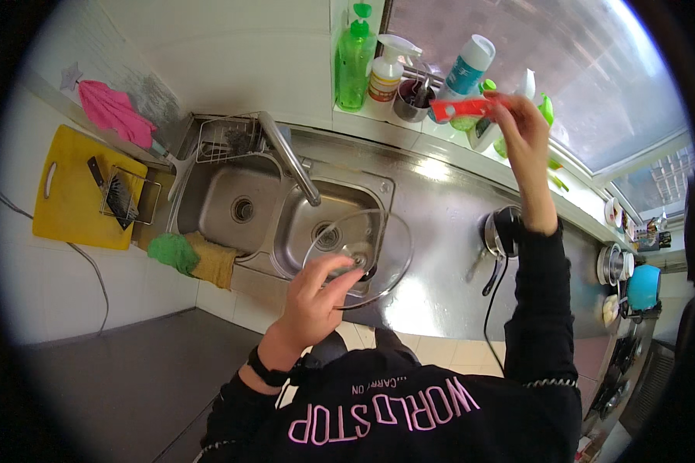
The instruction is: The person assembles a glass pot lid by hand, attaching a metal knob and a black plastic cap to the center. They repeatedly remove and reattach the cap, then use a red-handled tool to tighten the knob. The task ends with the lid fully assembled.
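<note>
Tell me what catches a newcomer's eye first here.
The left hand holds a clear glass lid over the steel sink. The right hand lifts a red tool by the bottles on the window sill. At far left, a yellow board stands out.

Clear glass lid (367, 255) tilted over sink; red scraper (465, 107) raised level.

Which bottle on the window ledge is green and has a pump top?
It is the green pump bottle, the leftmost on the ledge. The white spray bottle beside it has a trigger top, and the white and blue bottle stands farther right.
</note>
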